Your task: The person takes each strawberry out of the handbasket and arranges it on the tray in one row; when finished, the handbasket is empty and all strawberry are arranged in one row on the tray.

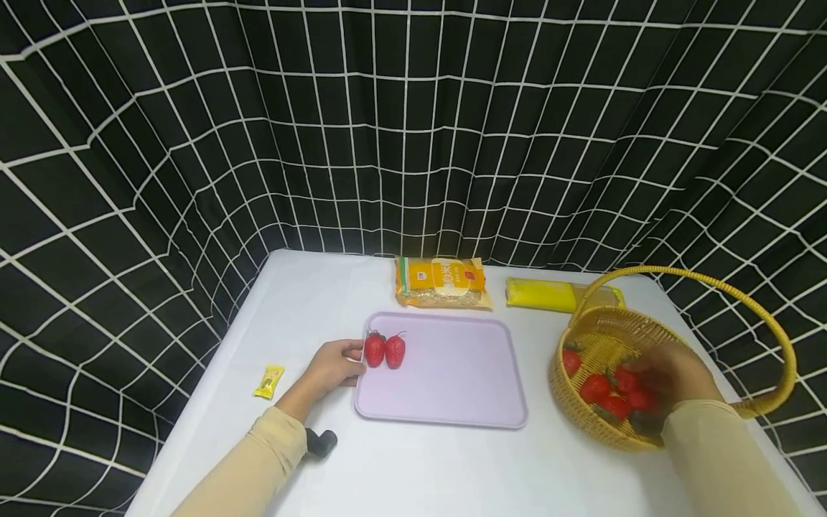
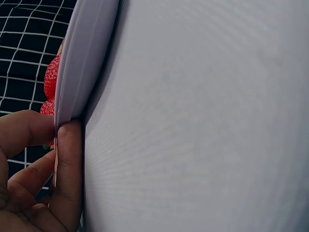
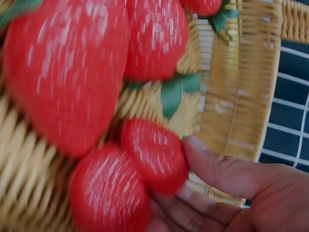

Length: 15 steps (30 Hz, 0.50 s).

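Observation:
My left hand [image 1: 336,368] pinches the left rim of a lilac tray [image 1: 452,373], thumb and fingers on either side of the edge in the left wrist view. Two red strawberries [image 1: 385,350] lie side by side on the tray near that hand. At the right, a wicker basket [image 1: 575,409] with a tall arched handle holds several strawberries [image 1: 595,388]. My right hand [image 1: 675,370] reaches inside it, blurred in the head view. In the right wrist view its thumb and fingers grip one strawberry [image 3: 155,157], with another [image 3: 111,191] right against it.
An orange food packet [image 1: 446,282] lies behind the tray. A yellow packet [image 1: 543,294] lies partly behind the basket handle. To the left is a small yellow wrapped piece [image 1: 268,381]. A dark object [image 1: 321,443] shows beside the left sleeve. A black gridded curtain [image 1: 413,129] surrounds the table.

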{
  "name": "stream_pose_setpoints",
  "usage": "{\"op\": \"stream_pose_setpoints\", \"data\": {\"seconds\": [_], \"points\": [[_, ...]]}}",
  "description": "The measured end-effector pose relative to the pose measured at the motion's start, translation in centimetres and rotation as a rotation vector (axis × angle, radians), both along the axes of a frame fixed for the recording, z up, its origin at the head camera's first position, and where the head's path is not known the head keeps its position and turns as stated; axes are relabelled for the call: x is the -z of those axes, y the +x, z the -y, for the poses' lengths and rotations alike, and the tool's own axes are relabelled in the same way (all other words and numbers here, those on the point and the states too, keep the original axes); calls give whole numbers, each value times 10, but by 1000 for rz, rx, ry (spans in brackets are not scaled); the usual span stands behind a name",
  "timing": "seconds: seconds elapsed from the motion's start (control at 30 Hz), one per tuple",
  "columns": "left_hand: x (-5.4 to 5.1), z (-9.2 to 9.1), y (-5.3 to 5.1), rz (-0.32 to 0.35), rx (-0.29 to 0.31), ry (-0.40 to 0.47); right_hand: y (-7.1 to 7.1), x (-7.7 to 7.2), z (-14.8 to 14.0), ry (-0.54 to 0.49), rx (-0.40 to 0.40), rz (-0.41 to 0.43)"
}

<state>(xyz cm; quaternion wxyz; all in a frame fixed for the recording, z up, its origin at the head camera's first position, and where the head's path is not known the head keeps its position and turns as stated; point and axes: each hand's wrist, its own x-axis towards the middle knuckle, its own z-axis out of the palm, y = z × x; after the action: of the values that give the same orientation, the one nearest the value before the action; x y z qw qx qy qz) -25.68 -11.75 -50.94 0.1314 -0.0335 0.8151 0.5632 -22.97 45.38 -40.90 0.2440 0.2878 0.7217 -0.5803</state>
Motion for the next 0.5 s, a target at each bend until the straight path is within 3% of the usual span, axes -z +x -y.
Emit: {"op": "stream_pose_setpoints", "data": {"seconds": [0.17, 0.3, 0.5], "points": [[0, -1, 0, -2, -11, -4, -7, -3, 12, 132, -47, -32], [-1, -2, -1, -3, -17, 0, -15, -8, 14, 157, -51, -11], [0, -2, -1, -3, -14, 8, -24, 0, 8, 205, -285, 1]]}}
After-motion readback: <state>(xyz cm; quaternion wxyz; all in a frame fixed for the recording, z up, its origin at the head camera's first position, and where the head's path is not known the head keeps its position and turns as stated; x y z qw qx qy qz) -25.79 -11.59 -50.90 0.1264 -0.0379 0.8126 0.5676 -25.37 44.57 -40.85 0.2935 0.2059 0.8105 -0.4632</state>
